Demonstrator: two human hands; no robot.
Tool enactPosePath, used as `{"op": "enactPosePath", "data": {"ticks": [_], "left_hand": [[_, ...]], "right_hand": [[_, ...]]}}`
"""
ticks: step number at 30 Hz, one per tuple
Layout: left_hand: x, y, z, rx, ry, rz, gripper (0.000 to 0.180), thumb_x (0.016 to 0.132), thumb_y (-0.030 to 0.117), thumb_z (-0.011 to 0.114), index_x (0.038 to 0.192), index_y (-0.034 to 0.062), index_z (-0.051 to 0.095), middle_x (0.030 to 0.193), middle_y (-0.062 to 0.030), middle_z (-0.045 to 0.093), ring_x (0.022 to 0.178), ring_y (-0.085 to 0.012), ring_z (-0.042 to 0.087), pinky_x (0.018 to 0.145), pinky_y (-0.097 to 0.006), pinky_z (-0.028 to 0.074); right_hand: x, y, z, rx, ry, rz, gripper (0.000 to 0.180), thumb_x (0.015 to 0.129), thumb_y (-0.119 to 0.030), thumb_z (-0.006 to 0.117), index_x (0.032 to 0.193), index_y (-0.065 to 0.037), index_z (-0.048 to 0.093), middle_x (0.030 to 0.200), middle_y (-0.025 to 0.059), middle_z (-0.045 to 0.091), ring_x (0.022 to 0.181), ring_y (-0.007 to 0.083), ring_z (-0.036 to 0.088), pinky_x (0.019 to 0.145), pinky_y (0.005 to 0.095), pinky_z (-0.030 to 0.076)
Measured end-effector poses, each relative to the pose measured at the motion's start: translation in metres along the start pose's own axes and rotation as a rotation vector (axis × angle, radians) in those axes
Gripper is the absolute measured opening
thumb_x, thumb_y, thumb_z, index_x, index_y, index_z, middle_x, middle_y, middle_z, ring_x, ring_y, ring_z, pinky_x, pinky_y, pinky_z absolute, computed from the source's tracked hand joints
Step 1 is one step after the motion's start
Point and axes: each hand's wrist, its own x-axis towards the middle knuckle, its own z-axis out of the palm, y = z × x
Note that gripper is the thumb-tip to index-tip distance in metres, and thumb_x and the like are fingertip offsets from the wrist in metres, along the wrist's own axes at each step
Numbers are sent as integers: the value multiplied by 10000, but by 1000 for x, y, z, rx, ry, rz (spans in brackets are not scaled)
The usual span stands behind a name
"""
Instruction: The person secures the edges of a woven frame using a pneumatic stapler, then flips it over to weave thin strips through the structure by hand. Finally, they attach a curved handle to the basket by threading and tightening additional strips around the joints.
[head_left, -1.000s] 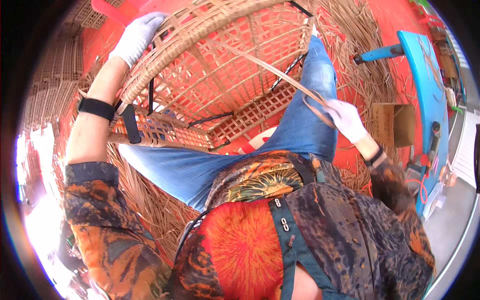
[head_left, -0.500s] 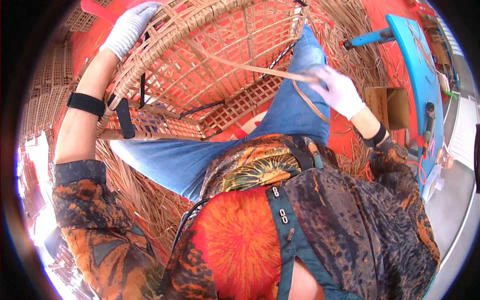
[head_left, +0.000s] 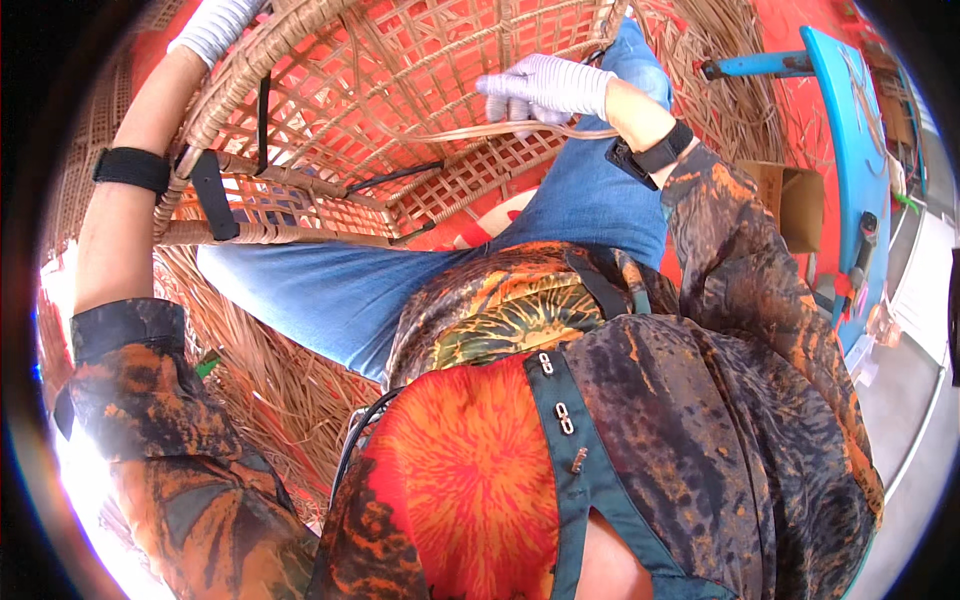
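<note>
A large openwork woven rattan frame (head_left: 345, 190) with a thick wrapped rim leans before me, against my jeans-covered legs. My left hand (head_left: 214, 28), in a white ribbed glove, is at its upper left rim; the top edge of the view cuts off the fingertips. Over the lattice reaches my gloved right hand (head_left: 548, 86), its index finger stretched to the left and the other fingers bent down round a thin, pale rattan strip (head_left: 465, 133). This strip passes below the hand and runs left to the weave, bending slightly. Black straps (head_left: 212, 195) are fixed to the frame.
Loose dried strips (head_left: 715, 90) lie in heaps on the red floor. To the right stands a blue bench or table (head_left: 845, 150) with tools on it, beside an open cardboard box (head_left: 800, 210). More lattice-woven pieces (head_left: 90, 170) stand at the far left.
My right hand has moved left from beside my knee to over the lattice, and the strip now hangs slacker. The frame and my left hand have shifted a little left and up.
</note>
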Motion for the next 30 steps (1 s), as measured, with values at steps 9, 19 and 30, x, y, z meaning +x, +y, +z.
{"op": "enactPosePath", "data": {"ticks": [9, 19, 30], "left_hand": [[39, -41, -15, 48, -9, 260, 295, 943, 151, 481, 1014, -18, 713, 988, -197, 715, 892, -320, 656, 829, -377, 512], [23, -3, -12, -74, -38, -16, 329, 947, 148, 498, 1089, -89, 676, 1047, -158, 710, 957, -243, 633, 874, -350, 493], [66, -61, -30, -472, -19, -195, 348, 1030, 154, 552, 1327, -22, 594, 1284, -91, 646, 1189, -172, 601, 1075, -287, 448]], "right_hand": [[86, 53, 44, -562, 53, -192, 404, 884, -419, 683, 1132, -101, 716, 984, 124, 735, 830, 260, 690, 713, 404, 554], [215, 80, 97, -169, 306, -196, 582, 885, -349, 683, 1432, -238, 515, 1235, 133, 682, 1132, 326, 654, 982, 417, 507], [182, 53, 108, -190, 216, -241, 354, 919, -466, 612, 1126, -200, 719, 1037, 143, 721, 993, 347, 681, 885, 459, 516]]}}
